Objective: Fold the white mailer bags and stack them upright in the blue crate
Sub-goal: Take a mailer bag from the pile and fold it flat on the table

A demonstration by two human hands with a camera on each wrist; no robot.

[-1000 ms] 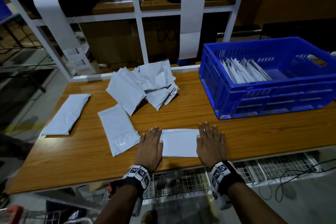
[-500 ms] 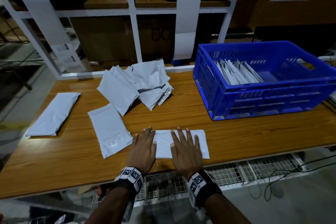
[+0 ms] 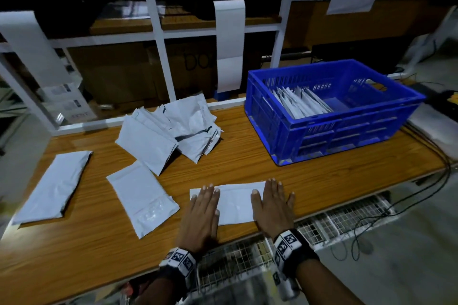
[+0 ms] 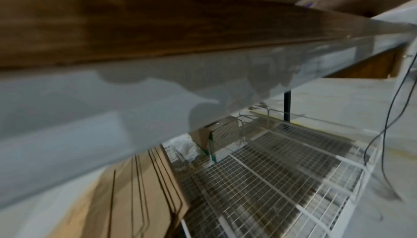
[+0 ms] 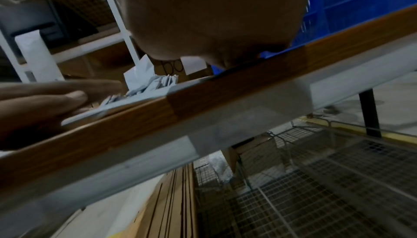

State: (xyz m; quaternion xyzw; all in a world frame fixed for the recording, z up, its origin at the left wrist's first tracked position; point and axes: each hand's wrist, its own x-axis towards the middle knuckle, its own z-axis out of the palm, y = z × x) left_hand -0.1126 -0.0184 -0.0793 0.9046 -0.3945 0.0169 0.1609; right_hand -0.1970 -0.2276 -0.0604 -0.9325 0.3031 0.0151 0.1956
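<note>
At 6 o'clock on the table (image 3: 247,156), the folded bag (image 3: 235,202) lies flat, long axis 9-to-3. Left hand (image 3: 202,213) and right hand (image 3: 271,208) press its two ends with fingers straight, gripping nothing. From the bag, the crate (image 3: 329,131) stands at 1 o'clock, nearer the right hand, so that hand probably suits the transfer. Loose bags (image 3: 171,131) wait at 11 o'clock.

Folded mailer (image 3: 235,202) at table's (image 3: 247,163) near edge; loose pile (image 3: 173,129) behind-left; crate (image 3: 329,131) behind-right, apparently holding upright mailers (image 3: 300,101).
</note>
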